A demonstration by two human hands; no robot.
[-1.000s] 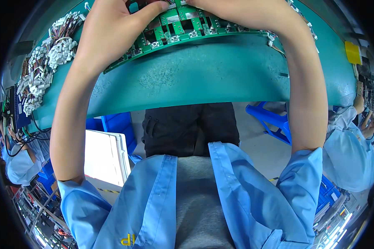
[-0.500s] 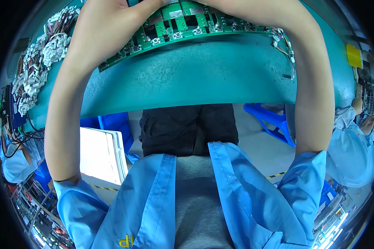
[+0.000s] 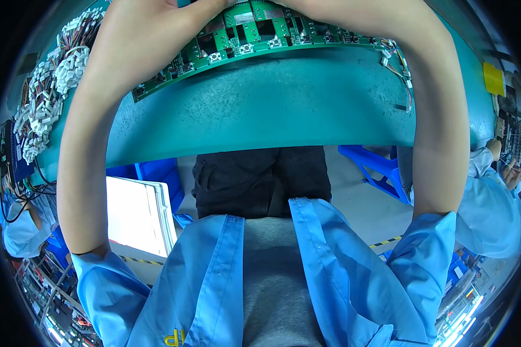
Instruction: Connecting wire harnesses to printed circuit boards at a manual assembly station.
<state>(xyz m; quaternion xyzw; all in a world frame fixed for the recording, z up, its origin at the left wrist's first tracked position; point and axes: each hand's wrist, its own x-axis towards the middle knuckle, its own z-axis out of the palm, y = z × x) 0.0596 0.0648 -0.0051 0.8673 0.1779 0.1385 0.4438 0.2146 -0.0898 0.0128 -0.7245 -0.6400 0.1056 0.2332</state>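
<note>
A long strip of green circuit boards with black cut-outs and small push-button switches lies across the far part of the bench. My left hand is over its left part, the thumb stretched toward the middle of the far side. My right hand comes in from the right over the same far side, close to the left thumb. The upper picture edge cuts off most fingers, so whatever they grip there is hidden. At the strip's right end sits a short bunch of thin wires with white connectors, beside my right forearm.
A green bench mat carries a big pile of white-plug wire harnesses on the left. Yellow tape is at the right edge. Below are a blue stool and a blue bin with white sheets. People in blue sit either side.
The view has shifted slightly, and both forearms sit a little farther apart. The board strip's left end appears slightly farther left. Both hands stay at its far side.
</note>
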